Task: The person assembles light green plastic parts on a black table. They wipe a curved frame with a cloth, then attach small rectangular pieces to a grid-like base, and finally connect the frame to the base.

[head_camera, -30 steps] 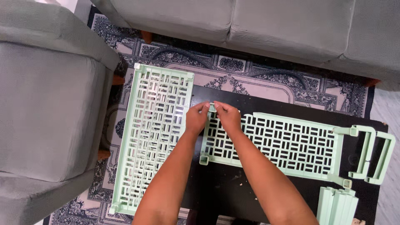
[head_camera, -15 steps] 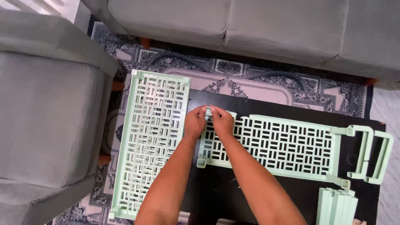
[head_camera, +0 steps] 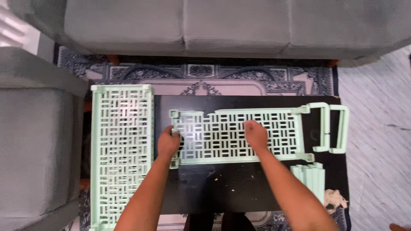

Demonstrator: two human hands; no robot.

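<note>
The mint-green lattice panel (head_camera: 237, 136) lies flat on the black table (head_camera: 239, 188), under both hands. The left hand (head_camera: 168, 143) grips its left end with fingers curled around the edge, and the right hand (head_camera: 255, 134) rests palm-down and closed loosely on the middle of it, holding nothing. Half a second ago both hands were together at the panel's top left corner; now they are apart, and the right hand has moved to the right along the panel. The panel is hard plastic with rectangular slots and small pegs at its corners. To the left of the left hand lies a larger panel (head_camera: 121, 154) of the same plastic. Beyond the right hand are two looped handles (head_camera: 332, 128), and below them a stack of ribbed green pieces (head_camera: 311, 177). A grey sofa (head_camera: 214, 25) stands beyond the table.
</note>
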